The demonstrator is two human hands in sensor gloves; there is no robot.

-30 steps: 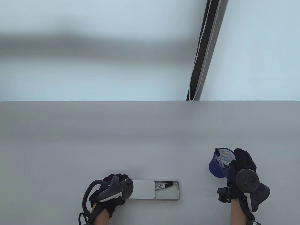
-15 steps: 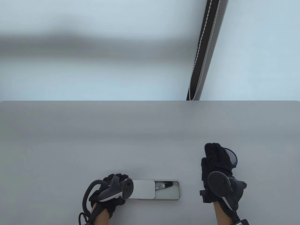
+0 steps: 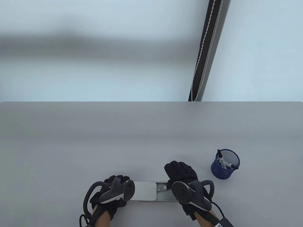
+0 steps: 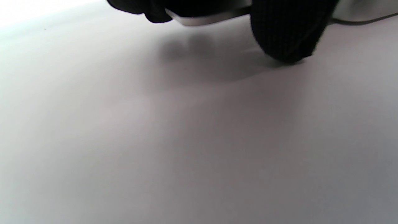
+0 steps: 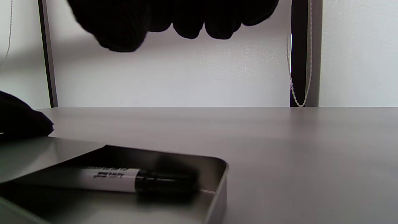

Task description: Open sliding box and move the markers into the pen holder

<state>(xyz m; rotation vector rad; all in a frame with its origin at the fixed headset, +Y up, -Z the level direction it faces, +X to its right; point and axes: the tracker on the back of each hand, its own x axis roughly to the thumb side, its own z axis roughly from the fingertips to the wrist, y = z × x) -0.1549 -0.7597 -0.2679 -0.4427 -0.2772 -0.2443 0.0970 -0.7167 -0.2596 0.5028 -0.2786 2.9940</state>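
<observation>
The silver sliding box (image 3: 144, 192) lies near the table's front edge, its lid slid left. My left hand (image 3: 117, 179) grips its left end; in the left wrist view the thumb (image 4: 286, 31) and fingers curl around the box's edge (image 4: 202, 20). One white marker with a black cap (image 3: 162, 188) lies in the open tray (image 5: 217, 189). My right hand (image 3: 180, 172) hovers over the tray's open right part, fingers relaxed and empty (image 5: 186, 18), above the marker (image 5: 124, 179). The blue mesh pen holder (image 3: 225, 169) stands to the right with markers (image 3: 226, 163) in it.
The grey table (image 3: 142, 132) ends at a far edge before a pale wall. A dark vertical post with a beaded cord (image 3: 201, 59) hangs behind the table at the right.
My right hand has left the pen holder and moved left and nearer, now over the open box. The left hand and the box have not moved.
</observation>
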